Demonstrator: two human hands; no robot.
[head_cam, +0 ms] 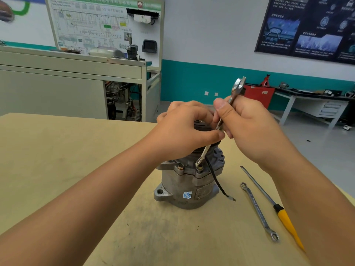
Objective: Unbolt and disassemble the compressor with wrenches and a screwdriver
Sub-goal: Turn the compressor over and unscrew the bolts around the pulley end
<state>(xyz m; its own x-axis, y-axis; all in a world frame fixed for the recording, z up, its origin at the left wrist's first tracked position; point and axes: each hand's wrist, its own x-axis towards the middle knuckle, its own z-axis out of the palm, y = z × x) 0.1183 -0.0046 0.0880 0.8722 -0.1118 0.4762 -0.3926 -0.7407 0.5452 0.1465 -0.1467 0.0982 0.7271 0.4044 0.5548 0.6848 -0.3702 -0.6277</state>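
Grey cast metal, the compressor (184,187) stands upright on the counter (76,160), toward its right edge. The left grip (182,129) curls over the compressor's black top, thumb against the wrench (203,153). The right grip (249,127) pinches that wrench, whose ring end sits on a bolt (199,167) on the upper flange. A second wrench (257,208) and a yellow-handled screwdriver (284,217) lie near the right edge.
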